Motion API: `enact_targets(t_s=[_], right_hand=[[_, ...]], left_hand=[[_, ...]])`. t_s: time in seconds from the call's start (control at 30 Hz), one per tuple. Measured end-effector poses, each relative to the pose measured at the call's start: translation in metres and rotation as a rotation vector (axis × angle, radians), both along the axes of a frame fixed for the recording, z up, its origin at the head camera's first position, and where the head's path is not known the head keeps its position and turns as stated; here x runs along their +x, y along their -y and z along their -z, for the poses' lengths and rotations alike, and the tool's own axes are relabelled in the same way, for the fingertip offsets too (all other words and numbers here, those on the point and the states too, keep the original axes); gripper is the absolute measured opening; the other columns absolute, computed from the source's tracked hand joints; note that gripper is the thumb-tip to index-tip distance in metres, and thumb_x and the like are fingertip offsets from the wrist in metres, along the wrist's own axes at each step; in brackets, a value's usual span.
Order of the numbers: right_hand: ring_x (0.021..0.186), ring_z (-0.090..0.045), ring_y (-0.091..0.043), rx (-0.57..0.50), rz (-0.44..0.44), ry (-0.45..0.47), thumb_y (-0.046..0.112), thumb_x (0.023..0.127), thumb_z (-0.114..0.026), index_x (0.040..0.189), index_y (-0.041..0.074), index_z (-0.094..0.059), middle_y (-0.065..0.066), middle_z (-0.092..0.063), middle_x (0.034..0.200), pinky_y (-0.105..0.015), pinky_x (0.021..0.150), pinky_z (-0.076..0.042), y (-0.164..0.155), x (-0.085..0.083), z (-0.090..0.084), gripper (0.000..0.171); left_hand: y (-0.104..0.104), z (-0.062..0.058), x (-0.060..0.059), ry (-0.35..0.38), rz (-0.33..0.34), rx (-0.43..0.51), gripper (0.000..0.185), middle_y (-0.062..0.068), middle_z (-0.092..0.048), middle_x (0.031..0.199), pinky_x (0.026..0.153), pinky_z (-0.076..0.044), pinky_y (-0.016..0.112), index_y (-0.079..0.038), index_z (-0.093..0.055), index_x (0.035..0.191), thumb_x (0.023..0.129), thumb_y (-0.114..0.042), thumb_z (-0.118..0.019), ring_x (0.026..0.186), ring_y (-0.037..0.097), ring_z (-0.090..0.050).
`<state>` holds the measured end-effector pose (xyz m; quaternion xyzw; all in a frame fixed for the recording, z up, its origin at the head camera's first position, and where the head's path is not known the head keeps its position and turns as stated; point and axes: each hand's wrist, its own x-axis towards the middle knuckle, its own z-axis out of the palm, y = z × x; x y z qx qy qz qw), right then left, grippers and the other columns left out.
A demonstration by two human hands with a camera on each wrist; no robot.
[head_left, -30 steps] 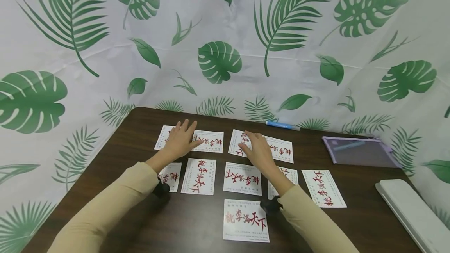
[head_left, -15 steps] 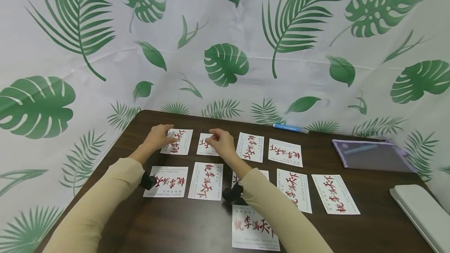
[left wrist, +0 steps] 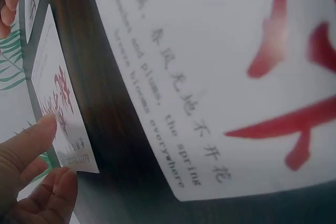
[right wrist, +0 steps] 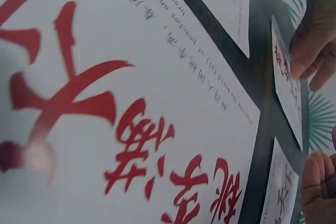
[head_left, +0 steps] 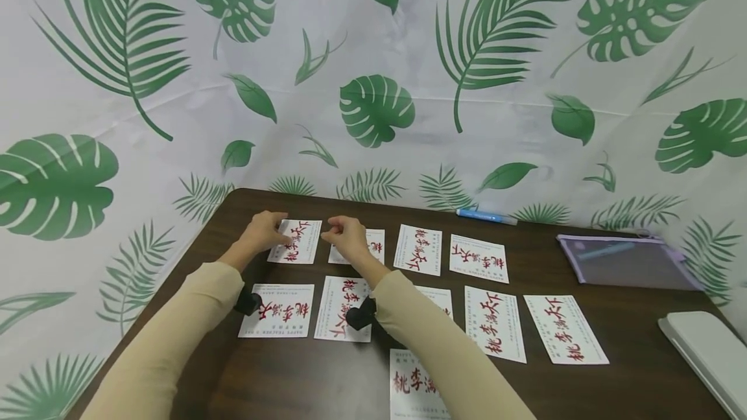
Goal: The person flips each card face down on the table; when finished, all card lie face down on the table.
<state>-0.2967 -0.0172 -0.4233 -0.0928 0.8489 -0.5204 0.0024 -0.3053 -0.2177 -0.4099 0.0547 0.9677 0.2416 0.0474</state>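
My left hand (head_left: 262, 233) is at the far-left card of the back row, a white card (head_left: 296, 245) with red brush characters. In the left wrist view, the hand (left wrist: 31, 156) has one digit across the card's face and other fingertips around its edge; the card (left wrist: 60, 93) looks flat. Beside that card's right edge, my right hand (head_left: 350, 238) hangs with bent fingers and a gap between thumb and index finger, holding nothing. It partly covers the neighbouring card (head_left: 373, 245). The right wrist view shows its fingers (right wrist: 317, 177) near that neighbour's back edge.
Several similar cards lie around: two more at the back right (head_left: 417, 250), a middle row including a left card (head_left: 277, 311), and one nearer card (head_left: 408, 384) under the right forearm. A blue pen (head_left: 486, 216), mesh pouch (head_left: 630, 261) and white box (head_left: 706, 355) edge the table.
Both hands have moved left along the back row. The left hand came to the far-left card, and the right hand crossed from the right-hand cards to beside it. The view shifted slightly.
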Motion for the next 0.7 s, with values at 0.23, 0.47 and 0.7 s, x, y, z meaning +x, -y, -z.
enact_targets(t_s=[0.23,0.47,0.7], right_hand=[[0.069,-0.052,-0.009,0.026,0.007,0.026,0.007,0.080,-0.072,0.111,-0.003,-0.065,-0.009,-0.067,0.081,-0.022,0.067,-0.047,0.011,-0.008,0.001,0.033],[0.063,-0.046,-0.008,0.012,-0.016,0.128,0.007,0.083,-0.070,0.121,-0.002,-0.060,0.000,-0.056,0.075,-0.020,0.058,-0.039,0.018,-0.013,0.003,0.040],[0.056,-0.039,-0.007,0.036,-0.031,0.173,0.005,0.083,-0.069,0.128,-0.003,-0.054,0.005,-0.045,0.064,-0.019,0.054,-0.034,0.022,-0.018,0.007,0.048]], left_hand=[[0.000,0.000,-0.003,0.008,0.008,-0.047,0.056,0.030,-0.056,0.120,0.093,-0.044,0.050,0.010,-0.054,0.124,0.078,-0.012,-0.075,0.108,0.040,-0.053],[-0.003,-0.004,-0.002,0.061,-0.014,-0.046,0.052,0.031,-0.050,0.124,0.091,-0.044,0.047,0.009,-0.057,0.122,0.080,-0.015,-0.075,0.102,0.033,-0.048],[-0.003,-0.002,-0.001,0.064,-0.006,-0.050,0.052,0.033,-0.049,0.126,0.094,-0.043,0.049,0.010,-0.057,0.121,0.079,-0.015,-0.075,0.104,0.034,-0.050]])
